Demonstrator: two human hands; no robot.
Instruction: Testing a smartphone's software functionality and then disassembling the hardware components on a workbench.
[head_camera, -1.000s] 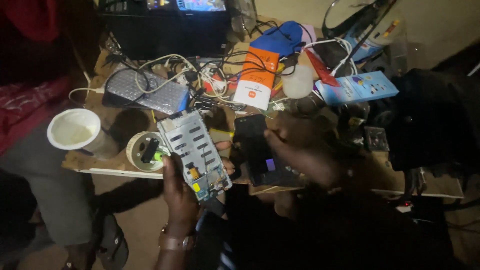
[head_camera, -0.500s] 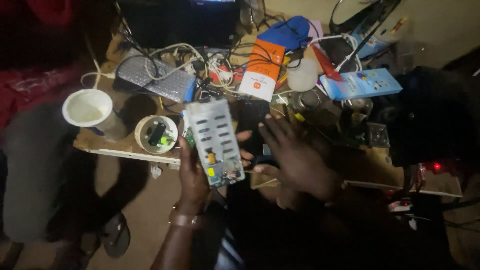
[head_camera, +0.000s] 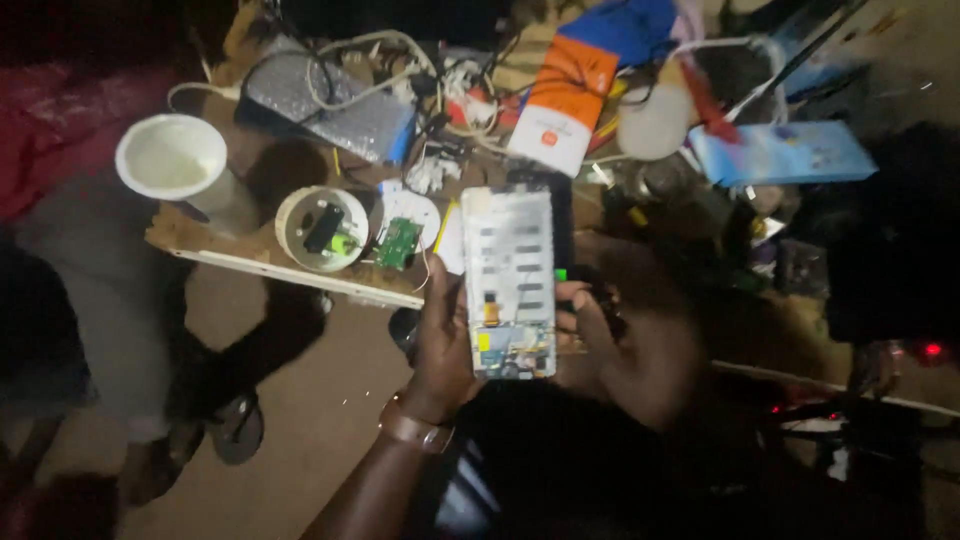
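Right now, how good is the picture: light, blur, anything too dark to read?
Head view: one pool of light falls on the phone frame and white cup; the right hand and lower right sit in deep shadow; the whole frame is motion-blurred, so small parts cannot be made out.

A pale, matt metal phone frame (head_camera: 508, 283) with small glossy yellow stickers lies in the left hand (head_camera: 440, 345). A white plastic cup (head_camera: 172, 160) looks smooth and slightly shiny. The orange-and-white box (head_camera: 562, 102) and the blue box (head_camera: 780, 152) are smooth printed cardboard. The workbench (head_camera: 250, 258) edge is rough, worn wood. A silver bubble-wrap pouch (head_camera: 330, 105) glints. White cables (head_camera: 375, 55) are smooth plastic.
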